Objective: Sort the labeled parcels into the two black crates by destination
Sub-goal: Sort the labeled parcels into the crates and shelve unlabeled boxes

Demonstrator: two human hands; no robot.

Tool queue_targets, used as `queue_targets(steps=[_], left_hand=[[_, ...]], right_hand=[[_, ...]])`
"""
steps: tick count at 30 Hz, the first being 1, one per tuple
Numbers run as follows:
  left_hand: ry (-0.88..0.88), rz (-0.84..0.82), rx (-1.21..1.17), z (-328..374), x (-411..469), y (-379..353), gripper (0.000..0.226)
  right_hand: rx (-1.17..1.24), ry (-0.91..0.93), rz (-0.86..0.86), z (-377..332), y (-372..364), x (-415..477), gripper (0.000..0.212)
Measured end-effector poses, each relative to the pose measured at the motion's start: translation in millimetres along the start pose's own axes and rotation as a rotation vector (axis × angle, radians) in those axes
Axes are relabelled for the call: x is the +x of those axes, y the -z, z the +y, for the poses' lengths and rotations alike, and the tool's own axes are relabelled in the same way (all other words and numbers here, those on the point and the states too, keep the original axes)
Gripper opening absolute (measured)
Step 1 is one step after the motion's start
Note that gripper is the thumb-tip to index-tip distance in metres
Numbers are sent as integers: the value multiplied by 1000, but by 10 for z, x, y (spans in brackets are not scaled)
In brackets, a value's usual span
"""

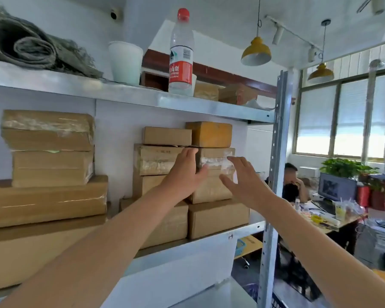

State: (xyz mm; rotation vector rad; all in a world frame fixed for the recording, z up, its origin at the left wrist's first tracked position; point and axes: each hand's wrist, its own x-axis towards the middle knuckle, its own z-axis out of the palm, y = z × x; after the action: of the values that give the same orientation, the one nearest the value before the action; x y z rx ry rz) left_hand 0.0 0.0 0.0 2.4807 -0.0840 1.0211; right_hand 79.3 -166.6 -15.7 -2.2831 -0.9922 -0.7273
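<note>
We reach to metal shelf [245, 231]: our left hand [183, 172], fingers straight, at left edge of taped parcel [213, 162]; our right hand [242, 183], fingers spread open, near its right edge.

My left hand [182, 176] hides the left edge of the taped parcel [216, 160]; whether my right hand [242, 185] touches its other side, I can't tell. Lettering on the printed parcel [158, 160] just left of my left hand is too small to read.
</note>
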Motion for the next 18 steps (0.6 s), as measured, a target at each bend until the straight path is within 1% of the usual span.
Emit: queue_targets(steps=[3, 7, 10, 13, 16, 18], left_hand=[[7, 19, -11, -43, 229, -75, 61], [24, 24, 110, -20, 386, -235, 68], [81, 51, 177, -9, 458, -343, 72], [166, 37, 171, 14, 565, -437, 76], [207, 87, 173, 93, 679, -523, 78], [243, 144, 164, 111, 780, -584, 76]], right_hand=[[104, -55, 83, 165, 27, 282, 59], [133, -121, 73, 341, -4, 588, 67], [91, -95, 72, 401, -42, 748, 70], [117, -71, 67, 458, -103, 899, 77], [268, -100, 42, 565, -149, 1127, 89], [421, -126, 19, 643, -155, 1292, 91]])
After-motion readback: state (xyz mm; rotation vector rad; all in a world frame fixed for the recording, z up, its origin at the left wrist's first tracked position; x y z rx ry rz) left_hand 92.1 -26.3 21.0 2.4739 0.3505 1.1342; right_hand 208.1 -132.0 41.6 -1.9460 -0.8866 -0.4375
